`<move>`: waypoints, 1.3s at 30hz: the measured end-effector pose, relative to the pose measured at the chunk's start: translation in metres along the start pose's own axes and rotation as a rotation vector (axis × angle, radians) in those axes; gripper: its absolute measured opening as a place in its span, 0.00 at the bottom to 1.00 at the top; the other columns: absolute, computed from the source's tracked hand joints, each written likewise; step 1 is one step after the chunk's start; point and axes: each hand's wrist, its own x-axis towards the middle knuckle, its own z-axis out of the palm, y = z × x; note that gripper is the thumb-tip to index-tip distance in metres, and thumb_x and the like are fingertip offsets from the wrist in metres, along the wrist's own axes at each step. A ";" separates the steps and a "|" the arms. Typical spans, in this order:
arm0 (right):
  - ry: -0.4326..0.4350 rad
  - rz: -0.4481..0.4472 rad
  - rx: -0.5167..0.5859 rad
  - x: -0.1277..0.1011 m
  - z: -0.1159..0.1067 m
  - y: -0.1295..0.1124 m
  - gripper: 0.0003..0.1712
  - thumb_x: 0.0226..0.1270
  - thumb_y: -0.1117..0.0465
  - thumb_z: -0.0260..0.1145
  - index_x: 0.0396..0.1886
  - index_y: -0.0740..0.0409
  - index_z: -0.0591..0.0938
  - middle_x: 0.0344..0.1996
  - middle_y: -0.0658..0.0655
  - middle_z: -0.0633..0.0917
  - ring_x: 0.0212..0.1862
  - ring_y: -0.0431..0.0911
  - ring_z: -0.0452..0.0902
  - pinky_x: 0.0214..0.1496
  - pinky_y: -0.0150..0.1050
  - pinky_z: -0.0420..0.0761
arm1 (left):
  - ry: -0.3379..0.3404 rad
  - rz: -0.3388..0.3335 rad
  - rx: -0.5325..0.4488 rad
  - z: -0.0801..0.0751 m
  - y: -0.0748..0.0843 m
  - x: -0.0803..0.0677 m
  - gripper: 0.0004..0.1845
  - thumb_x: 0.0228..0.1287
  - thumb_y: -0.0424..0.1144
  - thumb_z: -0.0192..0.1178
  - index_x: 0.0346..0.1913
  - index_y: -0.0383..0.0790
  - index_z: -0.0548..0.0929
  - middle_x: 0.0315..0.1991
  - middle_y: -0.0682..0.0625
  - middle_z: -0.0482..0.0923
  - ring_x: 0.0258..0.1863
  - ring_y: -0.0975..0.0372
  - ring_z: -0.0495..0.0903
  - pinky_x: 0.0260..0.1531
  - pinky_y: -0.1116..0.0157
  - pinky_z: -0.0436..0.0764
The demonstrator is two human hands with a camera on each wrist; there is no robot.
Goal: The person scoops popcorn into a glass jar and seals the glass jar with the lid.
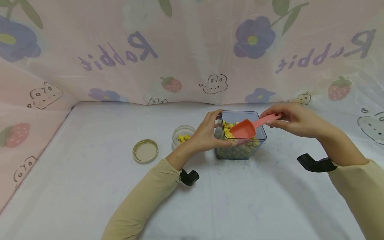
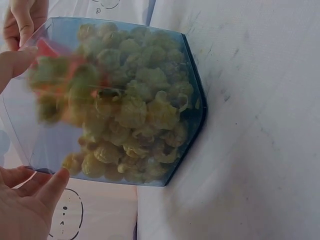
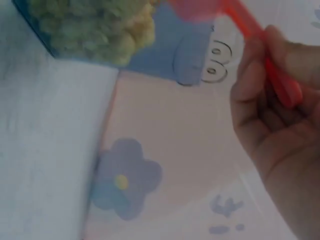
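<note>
A clear bluish bin (image 1: 240,151) holds yellow popcorn (image 2: 132,110). My left hand (image 1: 207,133) grips the bin's left side, thumb along the near wall and fingers at the far left corner. In my right hand (image 1: 295,120), the handle of a coral-red scoop (image 1: 244,129) is pinched between thumb and fingers. The scoop's bowl is inside the bin, tilted down to the left among the popcorn. Through the wall in the left wrist view, popcorn around the scoop is blurred. The right wrist view shows the right hand (image 3: 280,110) curled round the handle.
Left of the bin stands a small round clear jar (image 1: 183,128) with some popcorn in it, partly hidden by the left forearm. A round lid (image 1: 145,151) lies farther left on the white table (image 1: 90,186). Behind is a printed pink curtain (image 1: 192,50).
</note>
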 end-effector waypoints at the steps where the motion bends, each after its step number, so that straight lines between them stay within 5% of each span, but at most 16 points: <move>1: -0.016 0.033 0.038 0.000 0.003 0.000 0.15 0.59 0.74 0.66 0.46 0.60 0.82 0.29 0.47 0.80 0.27 0.36 0.74 0.26 0.27 0.73 | -0.001 -0.002 0.000 0.000 0.000 0.000 0.57 0.45 0.44 0.77 0.74 0.41 0.50 0.70 0.45 0.54 0.68 0.57 0.63 0.64 0.63 0.70; 9: -0.004 0.197 0.262 -0.002 0.018 0.000 0.11 0.66 0.71 0.61 0.48 0.65 0.80 0.27 0.50 0.80 0.27 0.41 0.74 0.26 0.32 0.72 | -0.007 -0.027 0.009 0.000 0.001 0.001 0.58 0.45 0.46 0.76 0.75 0.43 0.49 0.71 0.45 0.53 0.67 0.56 0.65 0.64 0.62 0.70; 26: 0.130 0.362 0.297 -0.009 0.038 -0.007 0.14 0.68 0.65 0.62 0.51 0.65 0.79 0.27 0.46 0.81 0.27 0.40 0.72 0.20 0.36 0.66 | 0.018 -0.004 0.021 -0.001 -0.001 0.000 0.57 0.46 0.45 0.76 0.74 0.41 0.50 0.70 0.45 0.54 0.70 0.59 0.59 0.65 0.69 0.68; 39: 0.218 0.467 0.374 -0.019 0.041 -0.006 0.15 0.69 0.62 0.61 0.53 0.60 0.80 0.28 0.46 0.80 0.32 0.42 0.72 0.31 0.31 0.73 | 0.013 -0.003 0.023 0.001 0.000 0.000 0.57 0.46 0.46 0.76 0.75 0.42 0.49 0.70 0.46 0.54 0.70 0.59 0.59 0.65 0.69 0.68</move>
